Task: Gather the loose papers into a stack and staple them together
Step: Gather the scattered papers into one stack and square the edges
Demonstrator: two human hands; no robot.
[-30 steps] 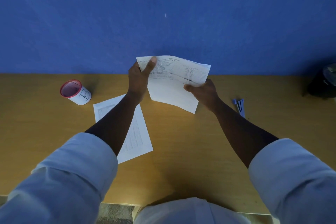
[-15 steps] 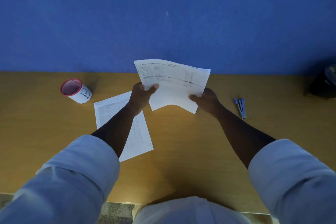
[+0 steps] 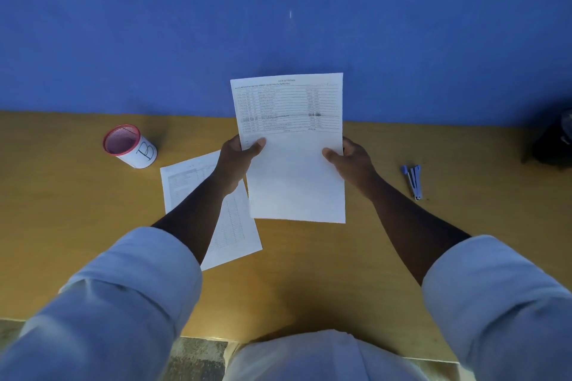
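I hold a printed sheet of paper [image 3: 294, 164] upright above the wooden table [image 3: 325, 272], its printed table facing me. My left hand [image 3: 240, 161] grips its left edge with the thumb on the front. On the sheet's right edge my right hand [image 3: 349, 161] grips the same way. A second printed sheet [image 3: 229, 226] lies flat on the table under my left forearm, partly hidden by it. A blue stapler [image 3: 413, 181] lies on the table to the right of my right hand, apart from it.
A white cup with a red rim and a letter B [image 3: 131, 145] stands at the left rear of the table. A dark object [image 3: 554, 139] sits at the far right edge. A blue wall [image 3: 278, 25] rises behind the table.
The held sheet has turned from slanted and bent to upright and flat, facing me. Both hands have slid down to its side edges and come a little nearer.
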